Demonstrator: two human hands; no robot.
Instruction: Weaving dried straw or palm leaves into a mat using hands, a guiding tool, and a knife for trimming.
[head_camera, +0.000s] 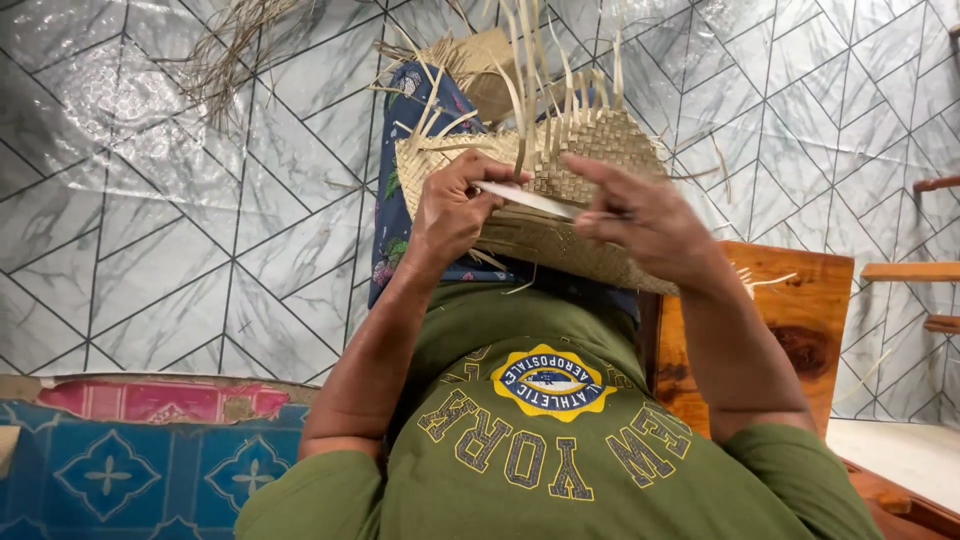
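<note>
The person wears an olive-green T-shirt (540, 440) with short sleeves that end above the elbows. Across its chest runs arched block lettering in yellow with a darker outline, and above that sits a round badge (552, 382), yellow-rimmed with a blue middle. Both forearms are bare, as are the hands, with no watch, ring or band showing. A dark blue floral cloth (392, 215) covers the lap.

A home: tiled floor (150, 200), patterned mat (120, 470), wooden furniture (800, 310)

Wooden furniture (800, 310), tiled floor (150, 200), blue mat (130, 470).
</note>
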